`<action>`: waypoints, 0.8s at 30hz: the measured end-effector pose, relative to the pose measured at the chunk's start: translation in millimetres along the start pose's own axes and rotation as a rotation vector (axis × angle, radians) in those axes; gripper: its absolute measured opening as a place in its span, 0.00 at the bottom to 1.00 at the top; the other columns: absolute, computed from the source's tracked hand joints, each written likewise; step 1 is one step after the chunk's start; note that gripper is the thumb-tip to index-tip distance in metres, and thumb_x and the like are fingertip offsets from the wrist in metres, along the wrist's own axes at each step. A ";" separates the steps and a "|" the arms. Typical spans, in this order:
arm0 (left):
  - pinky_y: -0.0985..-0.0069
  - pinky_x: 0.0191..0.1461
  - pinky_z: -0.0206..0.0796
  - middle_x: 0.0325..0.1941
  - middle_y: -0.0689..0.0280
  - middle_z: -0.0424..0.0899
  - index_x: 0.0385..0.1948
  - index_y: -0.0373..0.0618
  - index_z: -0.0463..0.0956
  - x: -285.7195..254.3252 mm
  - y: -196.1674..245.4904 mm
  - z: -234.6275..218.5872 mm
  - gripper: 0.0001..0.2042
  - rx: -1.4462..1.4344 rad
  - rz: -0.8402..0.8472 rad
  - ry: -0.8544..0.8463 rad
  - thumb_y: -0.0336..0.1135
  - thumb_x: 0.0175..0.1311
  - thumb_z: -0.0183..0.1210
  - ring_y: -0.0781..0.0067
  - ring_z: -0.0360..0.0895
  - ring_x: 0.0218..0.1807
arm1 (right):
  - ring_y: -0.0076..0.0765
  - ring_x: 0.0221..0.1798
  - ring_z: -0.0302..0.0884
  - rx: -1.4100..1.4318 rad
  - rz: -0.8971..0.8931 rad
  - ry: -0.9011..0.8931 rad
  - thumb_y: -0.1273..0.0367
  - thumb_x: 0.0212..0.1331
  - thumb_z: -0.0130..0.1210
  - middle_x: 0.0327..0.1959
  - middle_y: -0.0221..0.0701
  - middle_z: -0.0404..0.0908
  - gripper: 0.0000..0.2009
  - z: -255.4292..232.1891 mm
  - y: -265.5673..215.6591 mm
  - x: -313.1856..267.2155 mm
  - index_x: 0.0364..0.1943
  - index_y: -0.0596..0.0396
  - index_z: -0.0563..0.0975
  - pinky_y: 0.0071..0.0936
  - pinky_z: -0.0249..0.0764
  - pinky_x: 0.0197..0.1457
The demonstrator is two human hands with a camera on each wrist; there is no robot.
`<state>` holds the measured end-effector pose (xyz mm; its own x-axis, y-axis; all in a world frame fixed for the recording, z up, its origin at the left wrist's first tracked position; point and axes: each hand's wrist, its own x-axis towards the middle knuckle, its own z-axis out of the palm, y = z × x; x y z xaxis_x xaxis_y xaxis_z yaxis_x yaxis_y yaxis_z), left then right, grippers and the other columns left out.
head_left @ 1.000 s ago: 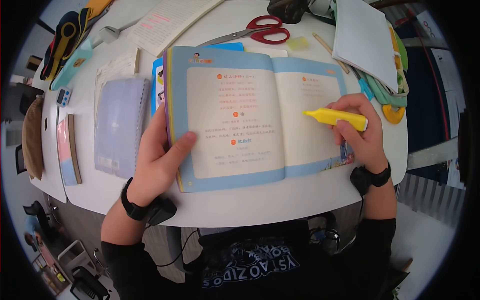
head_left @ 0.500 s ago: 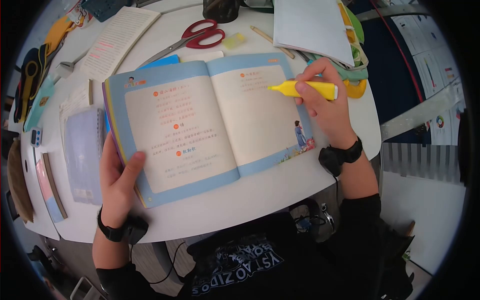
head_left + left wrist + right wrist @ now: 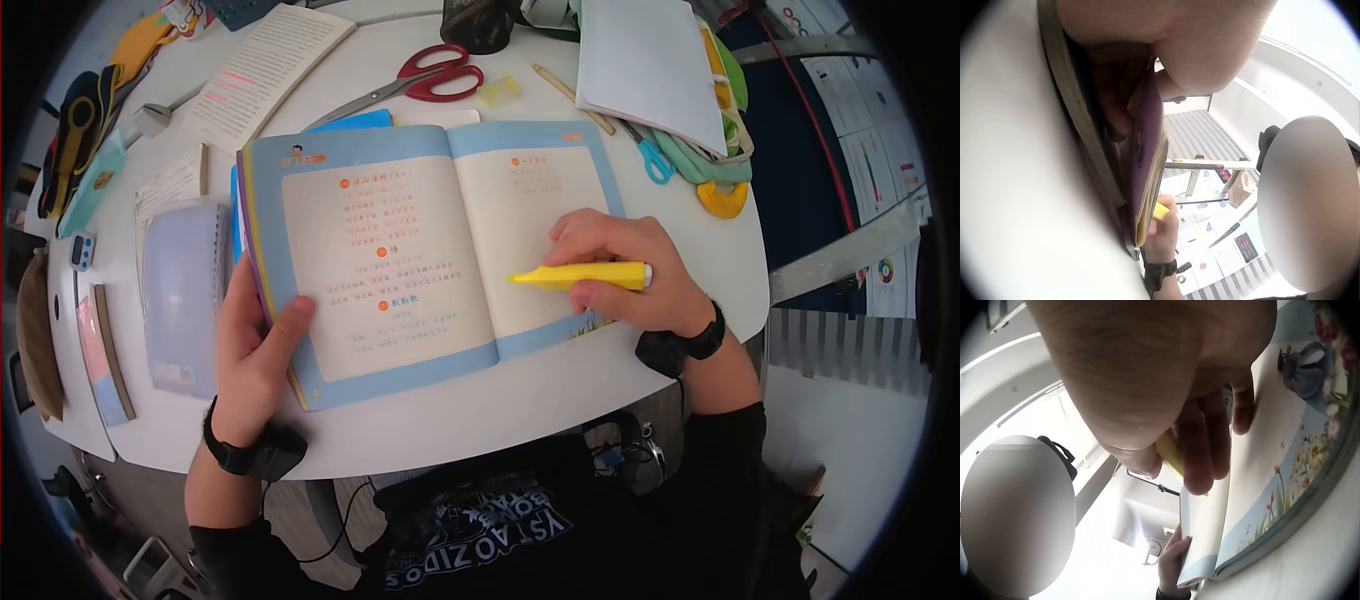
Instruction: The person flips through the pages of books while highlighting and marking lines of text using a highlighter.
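Note:
An open book (image 3: 395,220) with blue page borders lies spread before the person in the head view. The left hand (image 3: 255,345) grips its left edge, thumb on the page and fingers beneath. In the left wrist view those fingers reach under the purple cover (image 3: 1147,134). Over the right page, the right hand (image 3: 630,270) pinches a yellow highlighter (image 3: 590,276) between thumb and fingers, its tip pointing left toward the fold. In the right wrist view, the right hand (image 3: 1166,381) hides most of the highlighter.
Red-handled scissors (image 3: 440,75), a printed booklet (image 3: 260,70) and a pencil (image 3: 570,97) lie beyond the book. White paper (image 3: 650,70) rests on a green pouch at the back right. Left are a clear-covered notebook (image 3: 182,300) and a small timer (image 3: 82,250).
The right hand has moved down and left across the right page with the highlighter, from near its upper right. The head view has shifted; the left hand keeps its grip on the book.

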<state>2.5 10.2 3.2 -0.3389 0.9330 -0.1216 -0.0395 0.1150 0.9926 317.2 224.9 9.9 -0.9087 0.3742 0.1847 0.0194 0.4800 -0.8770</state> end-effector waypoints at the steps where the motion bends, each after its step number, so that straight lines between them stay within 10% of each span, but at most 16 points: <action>1: 0.72 0.69 0.67 0.68 0.56 0.77 0.77 0.33 0.55 0.2 0.1 -1.1 0.30 0.003 -0.005 -0.018 0.28 0.77 0.57 0.70 0.76 0.66 | 0.22 0.34 0.84 0.121 0.098 -0.003 0.72 0.68 0.64 0.42 0.30 0.87 0.10 1.7 -5.1 -1.1 0.51 0.57 0.81 0.19 0.77 0.40; 17: 0.70 0.71 0.65 0.68 0.56 0.76 0.76 0.33 0.56 -6.8 1.4 -2.5 0.31 0.082 0.041 -0.063 0.27 0.75 0.57 0.70 0.74 0.67 | 0.21 0.39 0.81 0.107 0.323 0.143 0.70 0.69 0.65 0.42 0.30 0.85 0.13 1.8 -8.5 0.0 0.54 0.57 0.78 0.19 0.75 0.44; 24: 0.67 0.71 0.65 0.69 0.54 0.74 0.77 0.34 0.53 -17.9 -3.2 2.0 0.32 0.050 0.006 -0.080 0.28 0.74 0.57 0.67 0.73 0.69 | 0.30 0.43 0.84 -0.071 0.109 0.073 0.69 0.67 0.66 0.43 0.31 0.85 0.12 5.4 -5.5 0.5 0.51 0.54 0.80 0.24 0.77 0.48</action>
<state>10.6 -6.3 2.2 -0.2622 0.9578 -0.1178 0.0097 0.1247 0.9922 314.3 218.2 12.4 -0.8669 0.4829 0.1238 0.1485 0.4873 -0.8605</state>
